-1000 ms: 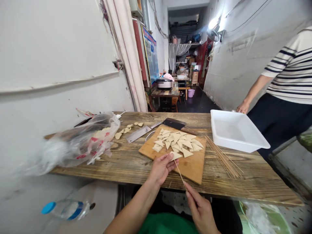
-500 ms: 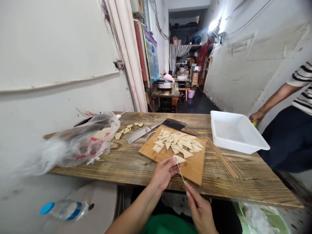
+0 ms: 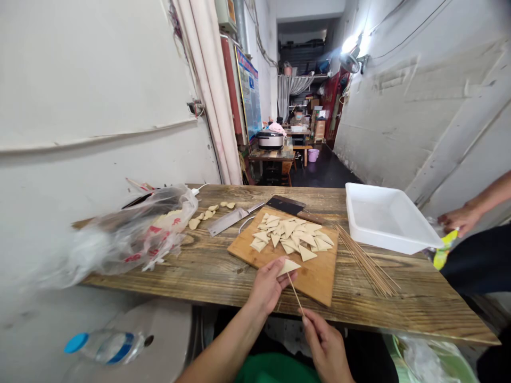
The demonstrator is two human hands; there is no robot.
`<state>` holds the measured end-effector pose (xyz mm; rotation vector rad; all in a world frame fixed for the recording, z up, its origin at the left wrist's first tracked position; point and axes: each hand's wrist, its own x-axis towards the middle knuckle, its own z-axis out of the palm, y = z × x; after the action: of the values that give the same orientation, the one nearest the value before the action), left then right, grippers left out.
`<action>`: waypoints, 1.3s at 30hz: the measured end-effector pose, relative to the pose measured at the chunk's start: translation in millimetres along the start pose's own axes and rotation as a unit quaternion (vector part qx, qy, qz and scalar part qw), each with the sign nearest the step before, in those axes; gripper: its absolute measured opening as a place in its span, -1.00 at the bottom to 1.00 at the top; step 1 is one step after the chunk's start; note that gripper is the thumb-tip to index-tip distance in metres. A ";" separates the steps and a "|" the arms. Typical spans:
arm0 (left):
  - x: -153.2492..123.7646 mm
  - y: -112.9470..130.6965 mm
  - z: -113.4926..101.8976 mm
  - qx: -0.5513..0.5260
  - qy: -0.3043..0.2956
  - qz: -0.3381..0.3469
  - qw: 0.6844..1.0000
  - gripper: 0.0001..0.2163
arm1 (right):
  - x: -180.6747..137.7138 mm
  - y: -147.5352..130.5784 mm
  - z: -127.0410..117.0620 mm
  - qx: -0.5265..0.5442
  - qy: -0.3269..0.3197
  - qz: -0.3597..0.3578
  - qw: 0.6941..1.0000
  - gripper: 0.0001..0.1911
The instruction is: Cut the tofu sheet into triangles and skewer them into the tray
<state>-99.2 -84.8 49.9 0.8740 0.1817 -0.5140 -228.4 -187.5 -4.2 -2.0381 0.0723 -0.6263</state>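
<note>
My left hand (image 3: 266,287) pinches a pale triangular tofu piece (image 3: 288,266) at the near edge of the wooden cutting board (image 3: 315,276). My right hand (image 3: 325,348), below the table edge, grips the lower end of a thin bamboo skewer (image 3: 296,294) whose tip meets the triangle. A heap of several more triangles (image 3: 291,234) lies on the board's far half. A bundle of loose skewers (image 3: 365,260) rests to the right of the board.
Two cleavers (image 3: 229,219) (image 3: 291,206) lie behind the board. A white plastic tub (image 3: 387,218) stands at the right, a crumpled plastic bag (image 3: 136,231) at the left. A water bottle (image 3: 106,346) lies low left. Another person's hand (image 3: 459,219) holds something yellow at the far right.
The other person has stepped away to the right; only a forearm and hand remain. My hands have drawn slightly nearer to me with the triangle on the skewer tip.
</note>
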 end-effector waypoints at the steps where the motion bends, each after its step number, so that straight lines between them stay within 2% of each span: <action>1: -0.2 -0.8 -0.3 0.001 0.005 -0.002 1.000 -0.87 | 0.2 -0.4 0.1 -0.002 -0.001 0.001 1.000 -0.63; 5: -3.3 -5.5 -1.3 0.005 0.017 -0.009 1.000 -0.88 | 2.5 -2.5 0.2 -0.004 0.002 -0.002 1.000 -0.64; 11: -12.9 -19.7 -0.3 0.003 -0.006 -0.019 1.000 -0.86 | 12.0 -3.4 1.8 -0.011 -0.008 0.011 1.000 -0.63; 18: -17.2 -35.1 1.5 0.026 -0.035 -0.030 0.999 -0.70 | 31.1 -1.7 7.5 0.032 -0.001 0.022 0.999 -0.61; 20: -9.5 -29.4 -4.5 0.077 -0.034 -0.006 0.996 -0.66 | 33.2 0.4 7.8 0.035 0.003 0.031 0.999 -0.60; 21: -2.8 -22.9 -9.3 0.123 -0.020 0.029 0.992 -0.65 | 33.4 1.8 7.5 0.034 0.007 0.037 0.999 -0.59; 23: 16.5 -3.2 -21.2 0.246 0.038 0.147 0.957 -0.66 | 32.8 5.2 6.5 0.035 0.013 0.044 0.998 -0.57; 25: 40.9 21.8 -33.3 0.379 0.086 0.268 0.882 -0.72 | 31.6 8.5 5.8 0.039 0.016 0.047 0.998 -0.55; 27: 65.3 45.3 -42.0 0.499 0.121 0.326 0.793 -0.71 | 30.6 10.9 5.8 0.045 0.014 0.049 0.998 -0.54; 28: 75.8 54.6 -44.5 0.552 0.131 0.327 0.756 -0.69 | 30.2 11.8 6.1 0.047 0.012 0.050 0.998 -0.53; 30: 91.3 66.7 -45.5 0.627 0.141 0.295 0.707 -0.66 | 29.3 13.0 6.9 0.050 0.008 0.056 0.997 -0.53; 34: 100.5 70.9 -37.7 0.688 0.156 0.244 0.665 -0.64 | 26.9 14.7 8.1 0.055 -0.002 0.066 0.996 -0.55; 37: 97.0 69.0 -31.6 0.721 0.184 0.258 0.616 -0.67 | 25.3 15.0 8.0 0.063 -0.010 0.070 0.996 -0.57; 39: 93.9 68.4 -32.0 0.732 0.163 0.271 0.604 -0.67 | 25.2 14.5 7.4 0.065 -0.012 0.069 0.995 -0.57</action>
<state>17.9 -57.2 43.0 2.5657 -0.2645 0.2471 -200.3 -196.9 -9.0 -1.8962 0.1529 -0.5058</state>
